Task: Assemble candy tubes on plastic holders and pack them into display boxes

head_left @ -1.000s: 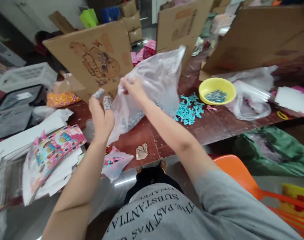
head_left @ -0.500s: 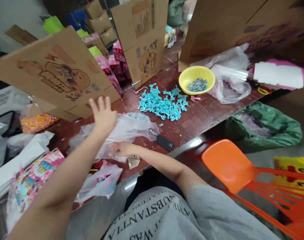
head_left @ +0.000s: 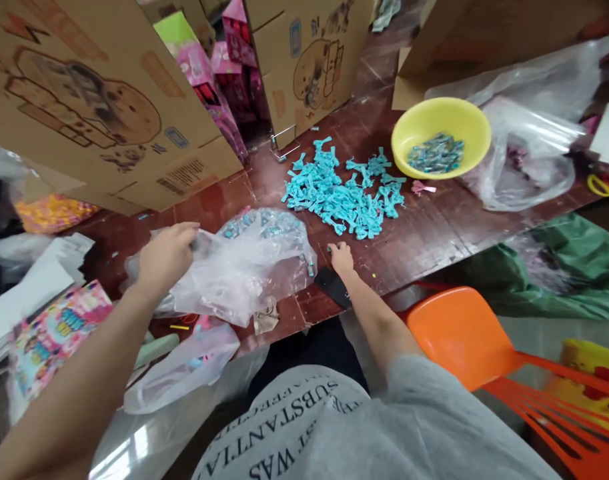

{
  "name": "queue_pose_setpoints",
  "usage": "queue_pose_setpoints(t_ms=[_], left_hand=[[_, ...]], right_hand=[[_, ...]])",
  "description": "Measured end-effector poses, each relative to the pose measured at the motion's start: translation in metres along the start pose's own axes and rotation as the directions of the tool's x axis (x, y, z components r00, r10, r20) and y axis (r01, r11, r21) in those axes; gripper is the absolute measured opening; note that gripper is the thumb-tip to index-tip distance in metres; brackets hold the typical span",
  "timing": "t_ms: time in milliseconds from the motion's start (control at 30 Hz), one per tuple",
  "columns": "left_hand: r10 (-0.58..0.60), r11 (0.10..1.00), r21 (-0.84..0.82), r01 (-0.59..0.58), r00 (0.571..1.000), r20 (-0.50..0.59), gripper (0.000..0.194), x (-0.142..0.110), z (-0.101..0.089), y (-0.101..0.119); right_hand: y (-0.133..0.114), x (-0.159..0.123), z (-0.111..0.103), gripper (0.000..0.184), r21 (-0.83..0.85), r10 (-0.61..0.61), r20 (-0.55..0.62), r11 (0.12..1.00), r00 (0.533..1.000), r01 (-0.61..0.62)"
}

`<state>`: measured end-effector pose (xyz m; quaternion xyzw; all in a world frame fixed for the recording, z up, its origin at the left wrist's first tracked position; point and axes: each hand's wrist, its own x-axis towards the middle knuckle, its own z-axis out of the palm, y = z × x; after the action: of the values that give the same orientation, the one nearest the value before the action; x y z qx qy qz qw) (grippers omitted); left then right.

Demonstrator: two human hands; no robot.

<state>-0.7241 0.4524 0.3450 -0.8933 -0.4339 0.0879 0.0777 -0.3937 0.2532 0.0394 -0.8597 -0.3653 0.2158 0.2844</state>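
My left hand is curled closed at the left side of a clear plastic bag, seemingly gripping its film. Inside the bag are many small blue-and-silver pieces, and one small tube-like piece lies at its right edge. My right hand is just right of the bag, thumb and finger pinched on a tiny dark piece. Beneath that hand lies a black phone-like slab, partly covered. Behind it spreads a pile of turquoise bow-shaped pieces.
A yellow bowl holds more small blue-and-silver pieces. Open cardboard boxes line the back of the dark red table. Scissors lie at the far right. An orange chair and a green sack stand beyond the front edge.
My right hand has moved right, from the bag to beside the phone-like slab, and pinches a small piece. My left hand, spread in the air before, has come down and curled at the bag. The view has shifted closer.
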Motion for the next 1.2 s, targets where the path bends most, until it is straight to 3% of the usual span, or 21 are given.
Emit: queue_pose_setpoints(t_ms=[67, 133, 200, 300, 367, 467, 567, 633, 733, 833, 900, 1067, 1200], left_hand=[[0.067, 0.995, 0.069, -0.069, 0.997, 0.023, 0.040, 0.004, -0.001, 0.004], [0.058, 0.992, 0.109, -0.062, 0.997, 0.043, 0.044, 0.009, -0.005, 0.011], [-0.013, 0.996, 0.091, 0.011, 1.000, 0.024, 0.045, 0.015, -0.010, 0.022], [-0.157, 0.987, 0.006, 0.158, 0.987, -0.026, 0.042, 0.025, -0.023, 0.040], [-0.235, 0.971, -0.051, 0.232, 0.970, -0.064, 0.041, 0.030, -0.034, 0.048], [-0.322, 0.945, -0.124, 0.304, 0.933, -0.161, 0.048, 0.033, -0.044, 0.043], [-0.366, 0.928, -0.144, 0.343, 0.911, -0.192, 0.048, 0.031, -0.038, 0.024], [-0.380, 0.922, -0.137, 0.363, 0.915, -0.138, 0.041, 0.030, -0.021, 0.012], [-0.420, 0.902, -0.135, 0.410, 0.905, -0.062, 0.037, 0.033, 0.021, 0.009], [-0.415, 0.895, -0.159, 0.417, 0.909, 0.046, 0.040, 0.045, 0.071, 0.027], [-0.403, 0.885, -0.184, 0.427, 0.902, 0.158, 0.044, 0.060, 0.107, 0.046], [-0.499, 0.781, -0.224, 0.583, 0.798, 0.338, 0.053, 0.105, 0.196, 0.088], [-0.557, 0.720, -0.239, 0.651, 0.748, 0.361, 0.061, 0.120, 0.248, 0.106]], right_hand=[[-0.004, -0.005, -0.002, 0.038, -0.020, -0.100, -0.007, 0.995, 0.995, 0.099], [-0.017, -0.018, -0.005, 0.034, -0.018, -0.263, 0.008, 0.965, 0.965, 0.263], [-0.040, -0.034, -0.003, 0.030, 0.015, -0.470, 0.072, 0.883, 0.880, 0.470], [-0.079, -0.046, 0.008, 0.026, 0.098, -0.705, 0.164, 0.707, 0.690, 0.700], [-0.095, -0.040, 0.015, 0.031, 0.116, -0.752, 0.157, 0.658, 0.640, 0.744], [-0.095, -0.009, 0.010, 0.030, 0.111, -0.737, 0.096, 0.676, 0.669, 0.728], [-0.077, 0.054, -0.012, 0.034, 0.078, -0.657, 0.008, 0.752, 0.754, 0.655], [-0.067, 0.119, -0.030, 0.048, 0.042, -0.589, -0.047, 0.806, 0.806, 0.591], [-0.065, 0.234, -0.055, 0.060, -0.027, -0.517, -0.075, 0.856, 0.853, 0.517], [-0.077, 0.341, -0.068, 0.066, -0.111, -0.443, -0.043, 0.893, 0.895, 0.437], [-0.088, 0.395, -0.068, 0.068, -0.165, -0.384, 0.001, 0.911, 0.923, 0.379], [-0.104, 0.481, -0.055, 0.070, -0.282, -0.269, 0.071, 0.918, 0.960, 0.278], [-0.105, 0.527, -0.045, 0.072, -0.357, -0.178, 0.068, 0.914, 0.982, 0.191]])
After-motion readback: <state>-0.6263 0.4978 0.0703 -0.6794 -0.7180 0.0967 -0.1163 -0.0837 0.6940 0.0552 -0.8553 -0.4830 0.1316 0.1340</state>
